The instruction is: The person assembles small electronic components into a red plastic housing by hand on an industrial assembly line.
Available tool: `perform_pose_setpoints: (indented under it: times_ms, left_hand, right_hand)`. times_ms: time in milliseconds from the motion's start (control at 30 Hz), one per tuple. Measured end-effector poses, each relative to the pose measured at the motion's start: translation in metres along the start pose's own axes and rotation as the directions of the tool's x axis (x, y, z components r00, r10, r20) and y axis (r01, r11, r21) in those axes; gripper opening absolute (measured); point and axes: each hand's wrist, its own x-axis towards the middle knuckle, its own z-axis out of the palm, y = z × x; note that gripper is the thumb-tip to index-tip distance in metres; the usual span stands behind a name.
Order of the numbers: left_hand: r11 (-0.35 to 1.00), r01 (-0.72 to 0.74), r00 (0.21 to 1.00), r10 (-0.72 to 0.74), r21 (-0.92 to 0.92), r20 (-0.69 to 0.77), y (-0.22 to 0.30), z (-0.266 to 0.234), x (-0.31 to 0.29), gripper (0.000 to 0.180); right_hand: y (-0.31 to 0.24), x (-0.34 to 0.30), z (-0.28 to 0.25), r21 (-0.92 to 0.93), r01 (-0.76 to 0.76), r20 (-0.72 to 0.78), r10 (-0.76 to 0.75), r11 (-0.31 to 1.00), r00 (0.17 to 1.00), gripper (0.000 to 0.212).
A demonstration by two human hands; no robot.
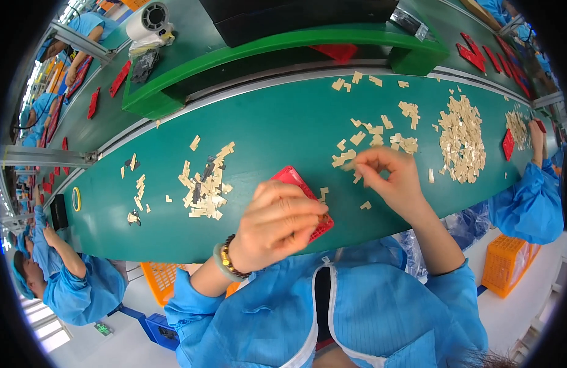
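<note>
My left hand (278, 224), a bracelet and a bangle at its wrist, is over a red plastic frame (291, 176) on the green bench. Its fingers are curled and pressed together, covering much of the frame; what is in them, if anything, is hidden. To the right, my right hand (391, 181) has thumb and forefinger bent toward each other among small beige L-shaped pieces (357, 138). The fingertips are at one of these pieces, but I cannot make out what they grip. A few loose beige pieces (365, 205) lie between my hands.
A large heap of beige pieces (462, 141) lies to the right, a smaller one mixed with dark strips (207, 184) to the left. A green shelf (283, 52) spans the back, with a white roll (150, 21) beyond its left end. Co-workers (78, 285) sit either side.
</note>
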Motion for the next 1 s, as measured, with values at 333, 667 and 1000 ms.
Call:
perform_pose_setpoints:
  times_ms: [333,667,1000]
  left_hand:
    - [0.932,-0.143,0.983,0.172,0.333,-0.057,-0.004,0.004,-0.003,0.025]
    - [0.756,-0.213,0.957,0.290,0.619,-0.024,0.001,0.009,-0.004,0.023]
    - [0.767,-0.155,0.957,0.272,0.622,-0.097,-0.001,0.012,-0.009,0.025]
  right_hand:
    - [-0.039,0.012,0.013,0.096,0.199,0.252,-0.217,0.975,0.943,0.021]
    - [-0.042,0.016,0.027,-0.115,0.480,0.300,-0.430,0.870,0.852,0.021]
    - [-0.045,0.018,0.030,-0.167,0.567,0.272,-0.515,0.806,0.813,0.022]
